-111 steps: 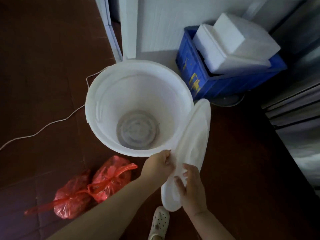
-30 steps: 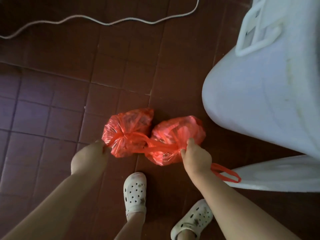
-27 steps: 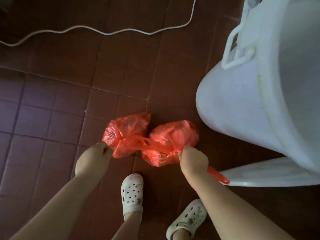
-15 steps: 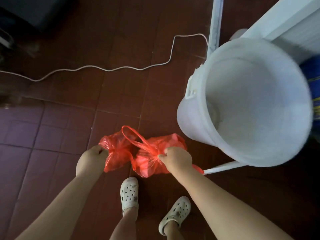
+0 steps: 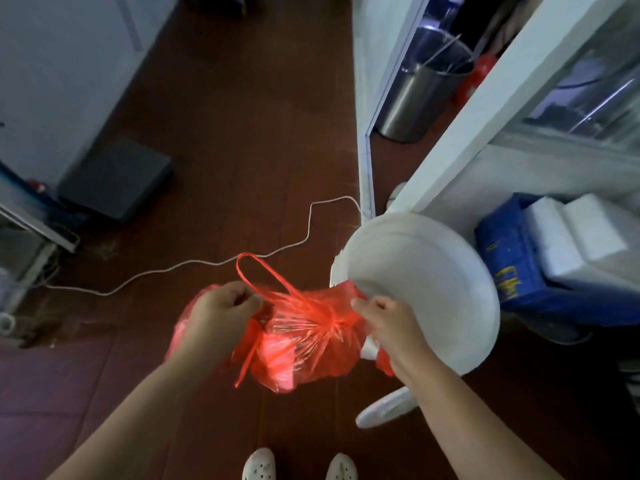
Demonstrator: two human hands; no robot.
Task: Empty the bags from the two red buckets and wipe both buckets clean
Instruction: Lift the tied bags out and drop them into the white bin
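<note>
Red plastic bags (image 5: 304, 337): tied bundle, translucent, held off the floor between both hands, just left of the white bucket; how many bags make up the bundle cannot be told here, since part of it is hidden behind the left hand. One long loop handle (image 5: 258, 271) stands up above the bundle; a thin red strip hangs down from its lower left side. Left hand (image 5: 221, 313): fingers curled, gripping the gathered plastic at the base of the loop handle. Right hand (image 5: 388, 327): thumb and fingers pinching the bag's edge at its right side, close against the bucket's near rim. White bucket (image 5: 422, 289): large, round, open at the top, standing on the floor to the right of the bags; its inside is pale and blurred. White lid (image 5: 384, 408): lying flat on the floor below the bucket, partly covered by the right forearm. White cable (image 5: 194, 263): trailing across the dark red tiled floor (image 5: 242, 133) from the left side to the white door frame (image 5: 367, 109). Blue crate (image 5: 509, 268): at the right of the bucket, carrying white foam blocks (image 5: 578, 240). Metal bin (image 5: 412, 102): beyond the door frame, upright. Dark flat box (image 5: 116, 176): on the floor at the left. White clogs (image 5: 259, 465): two, at the bottom edge, toes pointing forward
</note>
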